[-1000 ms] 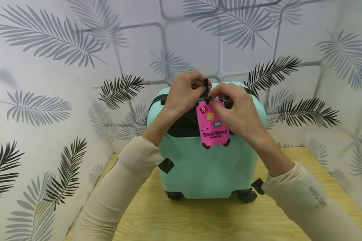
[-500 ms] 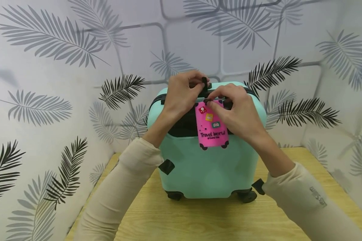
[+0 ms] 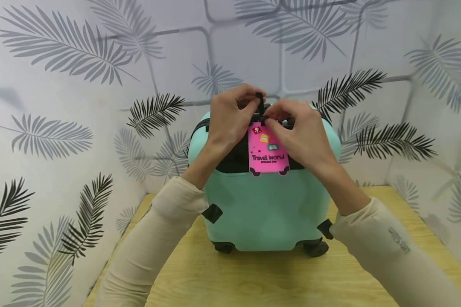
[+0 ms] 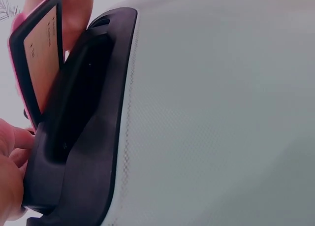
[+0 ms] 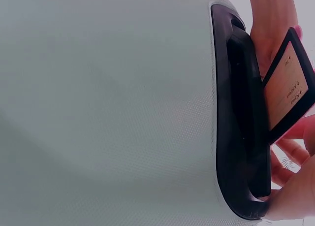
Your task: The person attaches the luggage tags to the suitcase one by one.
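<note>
Higher on the mint suitcase point(image 3: 266, 209) than half a second ago, the pink luggage tag point(image 3: 263, 150) has risen along with your right hand point(image 3: 305, 134). Nearest the camera, your pale left sleeve point(image 3: 153, 238) and right sleeve point(image 3: 395, 251) reach forward. Your left hand point(image 3: 228, 115) has thumb and fingers clamped on the upper end of a black strap point(image 3: 260, 103); your right thumb and index finger pinch its lower part, right at the tag's top edge. So the tag hangs below your right fingertips — printed side facing you, in front of the suitcase. From the left wrist, its card side tilts beside the black handle point(image 4: 47, 184). Beneath stands the wooden table point(image 3: 272, 279) — and behind, the leaf-patterned wall point(image 3: 246, 47).
</note>
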A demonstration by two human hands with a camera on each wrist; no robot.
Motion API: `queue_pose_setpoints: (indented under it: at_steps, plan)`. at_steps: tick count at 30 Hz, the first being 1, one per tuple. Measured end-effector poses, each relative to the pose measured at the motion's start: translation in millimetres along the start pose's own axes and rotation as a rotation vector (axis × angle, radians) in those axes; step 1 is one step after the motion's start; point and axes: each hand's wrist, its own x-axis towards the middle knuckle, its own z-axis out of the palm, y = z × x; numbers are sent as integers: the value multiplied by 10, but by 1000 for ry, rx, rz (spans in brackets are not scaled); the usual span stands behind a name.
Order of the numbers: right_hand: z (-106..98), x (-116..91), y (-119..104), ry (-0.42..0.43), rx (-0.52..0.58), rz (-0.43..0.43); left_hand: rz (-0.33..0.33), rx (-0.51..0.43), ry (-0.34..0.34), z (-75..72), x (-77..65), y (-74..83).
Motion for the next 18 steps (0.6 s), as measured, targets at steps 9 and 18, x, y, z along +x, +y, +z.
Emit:
queue_pose_setpoints:
  at_steps: [9, 18]
  plan:
    - [-15, 35, -41, 19, -10, 35, 77, -6, 23, 11, -2, 7]
    - [-15, 58, -71, 37, 16, 77, 134, 155, -35, -22, 27, 34]
